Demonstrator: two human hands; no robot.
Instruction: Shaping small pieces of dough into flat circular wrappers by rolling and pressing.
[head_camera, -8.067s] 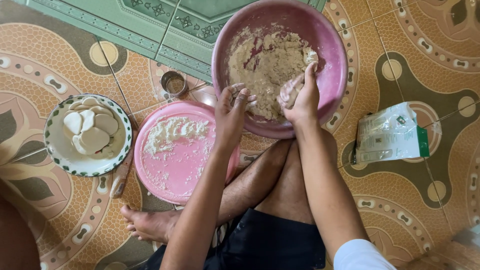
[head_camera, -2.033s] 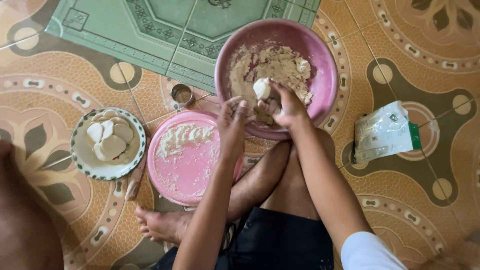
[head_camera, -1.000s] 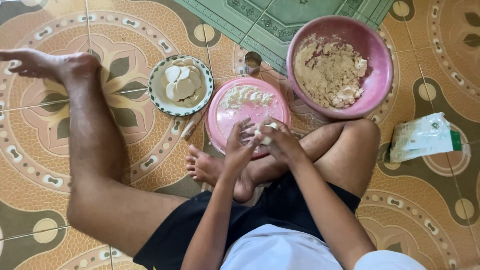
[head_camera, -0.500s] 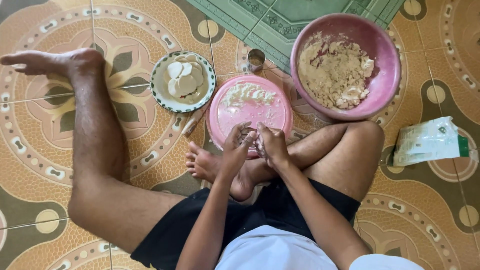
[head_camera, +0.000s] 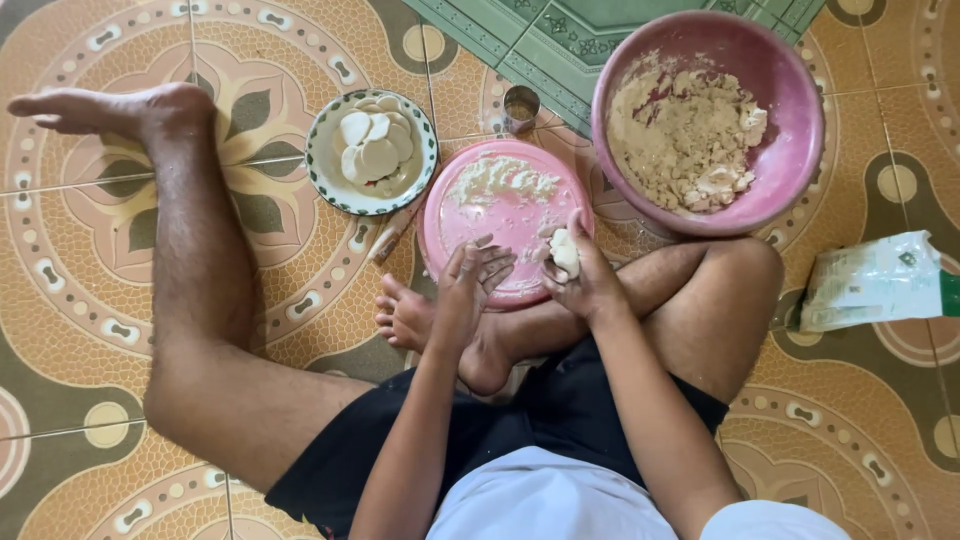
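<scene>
Nearest the camera, at 6 o'clock, I see my two forearms rising over a folded leg. My right hand (head_camera: 585, 280) cups a pale dough lump (head_camera: 565, 252) in curled fingers. My left hand (head_camera: 470, 290) is open, fingers spread, holding nothing, just beside it at 9 o'clock. Both hover over the near rim of the pink plate (head_camera: 455, 215), dusted with flour. Farther, at 1 o'clock, the pink bowl (head_camera: 790, 150) holds crumbly dough. At 11 o'clock, a patterned plate (head_camera: 322, 175) carries flat dough discs (head_camera: 372, 152).
</scene>
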